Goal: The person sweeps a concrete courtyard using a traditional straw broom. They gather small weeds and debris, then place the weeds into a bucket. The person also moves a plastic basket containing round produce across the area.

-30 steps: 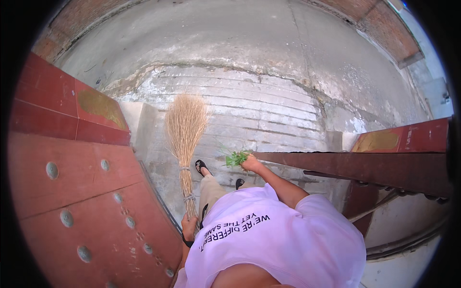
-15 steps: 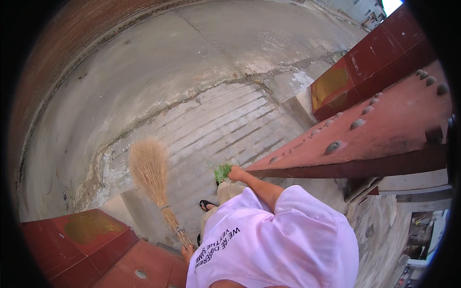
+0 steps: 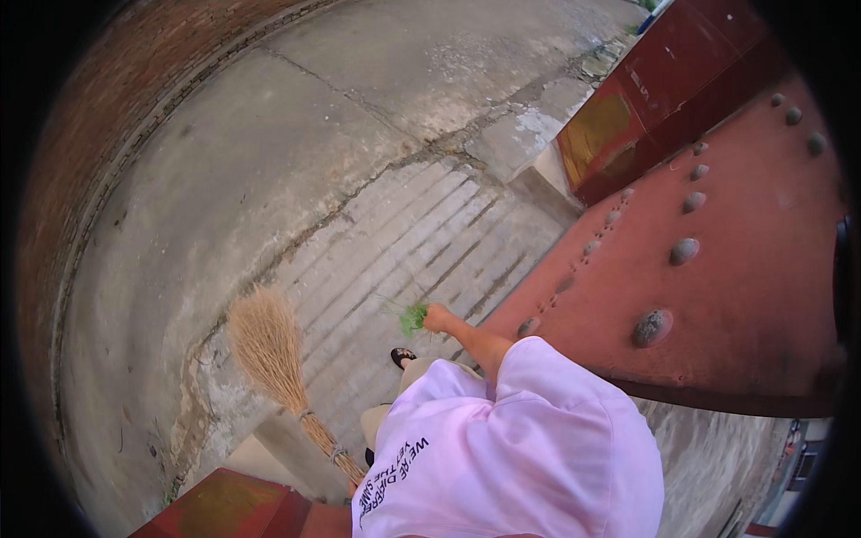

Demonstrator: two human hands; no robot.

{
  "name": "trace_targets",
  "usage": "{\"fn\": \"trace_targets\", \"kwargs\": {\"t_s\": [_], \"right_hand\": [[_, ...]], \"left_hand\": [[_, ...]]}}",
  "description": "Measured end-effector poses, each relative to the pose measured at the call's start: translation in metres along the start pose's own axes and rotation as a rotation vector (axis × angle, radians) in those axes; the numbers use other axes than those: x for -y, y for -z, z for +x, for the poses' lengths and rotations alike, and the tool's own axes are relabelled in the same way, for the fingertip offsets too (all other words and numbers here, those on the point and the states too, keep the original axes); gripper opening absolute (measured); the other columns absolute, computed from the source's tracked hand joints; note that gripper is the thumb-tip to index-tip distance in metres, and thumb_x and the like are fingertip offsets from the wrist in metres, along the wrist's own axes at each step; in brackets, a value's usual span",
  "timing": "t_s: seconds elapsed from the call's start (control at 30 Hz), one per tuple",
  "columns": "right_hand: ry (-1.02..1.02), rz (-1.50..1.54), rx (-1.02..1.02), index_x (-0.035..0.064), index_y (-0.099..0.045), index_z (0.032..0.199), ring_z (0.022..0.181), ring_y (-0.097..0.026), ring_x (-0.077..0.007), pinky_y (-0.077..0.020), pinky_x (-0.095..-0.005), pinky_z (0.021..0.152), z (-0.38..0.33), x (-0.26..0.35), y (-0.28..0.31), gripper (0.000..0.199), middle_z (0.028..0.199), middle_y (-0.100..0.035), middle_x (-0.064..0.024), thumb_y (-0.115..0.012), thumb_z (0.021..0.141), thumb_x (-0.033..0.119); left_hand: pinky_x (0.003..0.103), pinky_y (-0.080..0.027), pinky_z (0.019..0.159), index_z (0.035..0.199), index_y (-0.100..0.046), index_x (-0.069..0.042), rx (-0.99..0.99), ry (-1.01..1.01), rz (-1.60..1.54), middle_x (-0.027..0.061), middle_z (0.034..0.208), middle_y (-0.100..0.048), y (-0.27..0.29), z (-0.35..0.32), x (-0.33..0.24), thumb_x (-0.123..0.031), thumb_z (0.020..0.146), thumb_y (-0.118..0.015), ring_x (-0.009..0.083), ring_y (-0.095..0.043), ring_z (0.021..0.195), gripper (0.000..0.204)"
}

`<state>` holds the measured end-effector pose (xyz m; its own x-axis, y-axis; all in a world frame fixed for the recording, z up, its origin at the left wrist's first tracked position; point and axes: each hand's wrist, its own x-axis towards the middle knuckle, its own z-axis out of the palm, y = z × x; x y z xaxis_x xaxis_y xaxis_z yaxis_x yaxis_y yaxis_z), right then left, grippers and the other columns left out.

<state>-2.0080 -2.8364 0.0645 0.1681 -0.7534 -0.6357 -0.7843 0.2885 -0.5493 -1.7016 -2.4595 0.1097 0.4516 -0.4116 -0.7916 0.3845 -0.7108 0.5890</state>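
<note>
My right hand [image 3: 436,318] is closed round a small bunch of green weeds [image 3: 413,316], whose thin leaves and stalks stick out to the left past the fingers. Over to the left, a straw broom [image 3: 269,345] slants with its wide bristle end up and away from me. Bindings wrap its narrow handle part, which runs down to the edge of my pink shirt [image 3: 502,448]. My left hand does not show; the lower end of the broom goes out of sight beside the shirt.
A red studded door [image 3: 628,296] stands close on my right, with a red post [image 3: 628,117] beyond it. Another red post base [image 3: 224,507] is at the lower left. Ahead, a grooved concrete ramp [image 3: 395,242] meets cracked pavement, and a brick wall [image 3: 99,134] curves along the far left.
The broom has shifted slightly left and down, and my left hand has passed out of sight. The door fills more of the right side. My right hand still grips the weeds.
</note>
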Motion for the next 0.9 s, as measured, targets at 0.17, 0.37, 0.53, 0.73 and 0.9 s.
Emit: {"fn": "trace_targets", "kwargs": {"t_s": [0.17,0.37,0.53,0.73,0.9], "right_hand": [[-0.065,-0.043,-0.096,0.0003,-0.058,0.067,0.051,-0.057,-0.0208,-0.044,-0.0349,0.046,0.021,0.018,-0.01,0.015,0.054,-0.055,-0.0128,-0.049,0.063,0.012],[-0.104,0.375,0.04,0.0052,-0.051,0.079,0.043,-0.045,-0.0147,-0.0345,-0.0293,0.037,0.007,0.022,-0.076,0.013,0.057,-0.048,-0.0051,-0.047,0.067,0.001],[-0.18,0.218,0.085,0.006,-0.05,0.083,0.043,-0.045,-0.0153,-0.0361,-0.0286,0.036,0.028,0.003,-0.109,0.016,0.06,-0.049,-0.0042,-0.048,0.068,0.001],[-0.098,0.287,0.264,0.0054,-0.05,0.081,0.04,-0.045,-0.0149,-0.0353,-0.0273,0.035,0.039,0.047,-0.12,0.012,0.058,-0.049,-0.0045,-0.048,0.07,0.003],[-0.194,0.315,0.224,0.0044,-0.049,0.077,0.039,-0.045,-0.0151,-0.0355,-0.0271,0.035,0.039,0.069,-0.139,0.009,0.055,-0.049,-0.0054,-0.048,0.069,0.002]], "left_hand": [[0.03,-0.037,0.051,0.084,-0.051,-0.001,0.03,-0.077,-0.051,0.0045,0.066,-0.049,0.014,0.028,-0.01,-0.016,0.069,-0.053,0.0129,-0.044,0.057,0.021],[0.032,-0.042,0.066,0.093,-0.054,0.0,-0.091,-0.039,0.328,0.0145,0.08,-0.058,0.08,0.041,-0.064,-0.031,0.062,-0.06,0.0194,-0.054,0.072,0.044],[0.031,-0.042,0.066,0.092,-0.054,-0.001,-0.05,-0.007,0.242,0.012,0.076,-0.056,0.104,0.032,-0.06,-0.032,0.062,-0.059,0.0177,-0.052,0.071,0.043],[0.03,-0.042,0.068,0.095,-0.054,-0.002,-0.119,0.027,0.173,0.0106,0.077,-0.056,0.1,0.029,-0.041,-0.03,0.063,-0.058,0.0162,-0.051,0.072,0.042],[0.029,-0.041,0.069,0.096,-0.054,-0.003,-0.112,0.104,0.099,0.0101,0.079,-0.056,0.1,0.034,-0.047,-0.03,0.065,-0.059,0.0163,-0.051,0.073,0.042]]}}
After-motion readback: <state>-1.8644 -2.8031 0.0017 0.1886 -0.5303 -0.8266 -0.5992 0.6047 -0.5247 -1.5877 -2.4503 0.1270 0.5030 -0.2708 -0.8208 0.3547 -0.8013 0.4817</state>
